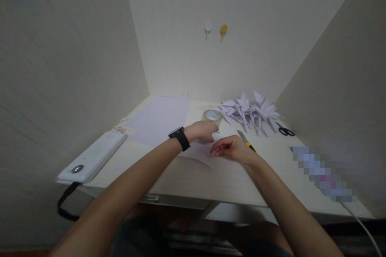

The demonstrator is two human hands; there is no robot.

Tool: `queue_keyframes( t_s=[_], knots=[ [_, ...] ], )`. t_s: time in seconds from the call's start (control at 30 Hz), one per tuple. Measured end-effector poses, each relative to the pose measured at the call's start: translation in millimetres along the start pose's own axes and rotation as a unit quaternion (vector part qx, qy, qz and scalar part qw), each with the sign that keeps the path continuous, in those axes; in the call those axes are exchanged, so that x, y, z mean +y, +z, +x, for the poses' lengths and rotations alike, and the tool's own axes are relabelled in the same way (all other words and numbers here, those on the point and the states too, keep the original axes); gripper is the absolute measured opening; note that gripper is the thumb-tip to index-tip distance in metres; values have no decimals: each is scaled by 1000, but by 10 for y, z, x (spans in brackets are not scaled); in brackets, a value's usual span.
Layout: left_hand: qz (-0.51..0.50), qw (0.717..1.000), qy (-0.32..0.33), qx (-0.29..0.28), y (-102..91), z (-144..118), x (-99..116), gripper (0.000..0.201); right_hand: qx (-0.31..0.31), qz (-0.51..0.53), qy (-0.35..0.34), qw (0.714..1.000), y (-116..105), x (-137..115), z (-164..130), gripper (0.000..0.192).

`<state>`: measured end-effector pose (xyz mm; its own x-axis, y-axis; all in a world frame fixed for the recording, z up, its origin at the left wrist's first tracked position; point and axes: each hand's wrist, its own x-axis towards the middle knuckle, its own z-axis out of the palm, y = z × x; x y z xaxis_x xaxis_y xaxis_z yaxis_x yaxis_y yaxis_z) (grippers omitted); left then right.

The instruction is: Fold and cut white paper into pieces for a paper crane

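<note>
My left hand (205,131), with a black watch on its wrist, is curled over a sheet of white paper (196,153) near the middle of the table. A raised part of the paper shows just beside its fingertips. My right hand (231,148) is at the right edge of that sheet, thumb and fingers closed in a pinch on the paper. Directly behind my left hand lies a roll of clear tape (212,115). A yellow and black utility knife (247,143) rests beside my right hand, partly hidden by it.
Folded white paper flowers (250,110) are piled at the back right, with black-handled scissors (286,130) beside them. Larger white sheets (161,116) lie at the back left. A white power bank (93,158) sits at the left edge. A blurred-out power strip (321,174) is at right.
</note>
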<state>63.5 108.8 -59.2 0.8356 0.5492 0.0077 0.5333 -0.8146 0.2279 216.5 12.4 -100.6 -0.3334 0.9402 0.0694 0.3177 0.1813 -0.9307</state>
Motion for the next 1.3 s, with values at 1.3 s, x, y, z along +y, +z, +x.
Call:
queue_keyframes(
  t_s=[1.3],
  knots=[
    [-556,812,-105,143,415,-786,-1,22,14,167,33,985,92,79,16,30]
  ],
)
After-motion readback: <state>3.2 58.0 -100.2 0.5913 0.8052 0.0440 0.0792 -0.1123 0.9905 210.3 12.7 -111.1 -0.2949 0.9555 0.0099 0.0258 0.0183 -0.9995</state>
